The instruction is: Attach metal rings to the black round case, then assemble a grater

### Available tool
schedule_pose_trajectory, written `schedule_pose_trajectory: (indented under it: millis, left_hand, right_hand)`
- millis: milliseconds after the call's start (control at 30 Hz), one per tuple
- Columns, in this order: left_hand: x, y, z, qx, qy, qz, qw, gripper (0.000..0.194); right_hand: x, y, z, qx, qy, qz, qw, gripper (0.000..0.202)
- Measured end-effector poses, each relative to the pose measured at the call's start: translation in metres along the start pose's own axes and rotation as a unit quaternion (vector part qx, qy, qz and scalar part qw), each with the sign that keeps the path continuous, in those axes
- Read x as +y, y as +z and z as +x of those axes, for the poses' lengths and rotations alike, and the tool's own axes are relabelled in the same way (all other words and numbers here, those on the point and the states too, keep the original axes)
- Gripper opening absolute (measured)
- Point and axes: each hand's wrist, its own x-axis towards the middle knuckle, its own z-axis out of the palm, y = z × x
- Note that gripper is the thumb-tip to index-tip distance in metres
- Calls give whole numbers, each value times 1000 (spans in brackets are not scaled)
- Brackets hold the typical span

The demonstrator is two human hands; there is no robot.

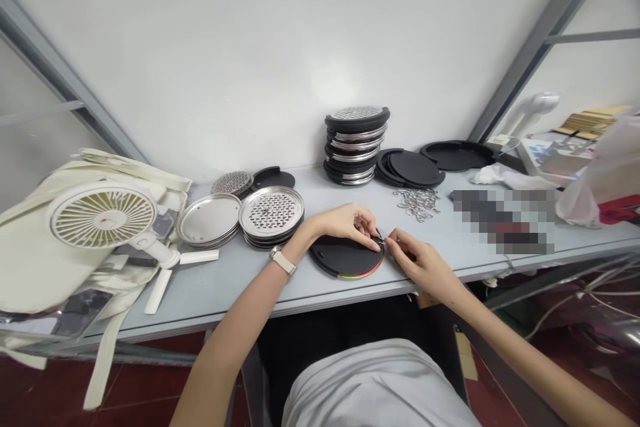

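Head view: a black disc [345, 259] is laid near the front edge of a grey table [225, 290], with a red, yellow and green band seen along its lower right rim. The disc is partly covered by the left hand [353, 225], whose fingers are curled and whose thumb is brought toward the fingertips at the right side of the rim; exactly what is pinched there cannot be told. At the same spot, a small metal piece [382, 241] is pinched between the thumb and fingertips of the right hand [417, 259]. A watch [284, 260] is worn on the left wrist.

Behind the right hand, a heap of metal clips [419, 203] is spread on the table, and loose black discs [415, 168] are set just behind the heap. To their left, a tall stack [355, 147] of black and metal rounds is stood near the wall [280, 67]. Left of the disc in hand, a grater plate [271, 212] is seen on top of a pile, and plain metal plates [209, 219] are piled beside it. Farther left, a white fan [105, 217] is placed by a cream bag [30, 253]
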Motion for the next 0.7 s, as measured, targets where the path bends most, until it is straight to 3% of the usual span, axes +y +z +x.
schedule_pose_trajectory:
  millis: [700]
  left_hand:
    - [4, 1, -1, -1, -20, -3, 1000, 31]
  right_hand:
    - [-2, 0, 0, -2, 11, 30, 999, 21]
